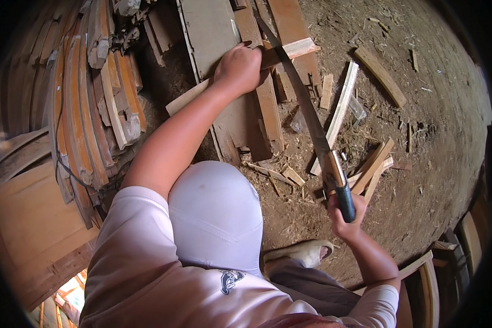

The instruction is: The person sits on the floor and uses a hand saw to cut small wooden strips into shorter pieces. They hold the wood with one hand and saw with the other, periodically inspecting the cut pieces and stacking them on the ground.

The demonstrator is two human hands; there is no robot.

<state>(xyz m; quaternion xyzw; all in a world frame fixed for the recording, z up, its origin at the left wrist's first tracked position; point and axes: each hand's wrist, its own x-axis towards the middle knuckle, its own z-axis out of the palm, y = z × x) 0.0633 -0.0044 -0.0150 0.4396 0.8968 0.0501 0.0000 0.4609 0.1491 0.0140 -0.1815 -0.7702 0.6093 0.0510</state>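
Observation:
My right hand [349,214] is closed round the dark handle of a handsaw [309,112]. The long blade slants up and to the left, crossing a narrow wooden strip [300,48] near its pale end. Whether the teeth have cut into the wood cannot be made out. My left hand [238,70] grips this strip just left of the blade, its fingers wrapped over it. Under the strip lie wide boards [210,41], and its other end sticks out past their left edge. My bent left knee, in light grey trousers, is beside the boards.
Stacked timber [87,109] with a dark cable fills the left side. Loose sticks [341,109], a short thick piece [381,76] and shavings litter the dirt floor at right. My sandalled foot [300,253] rests below the saw. More wooden frames [431,290] stand at lower right.

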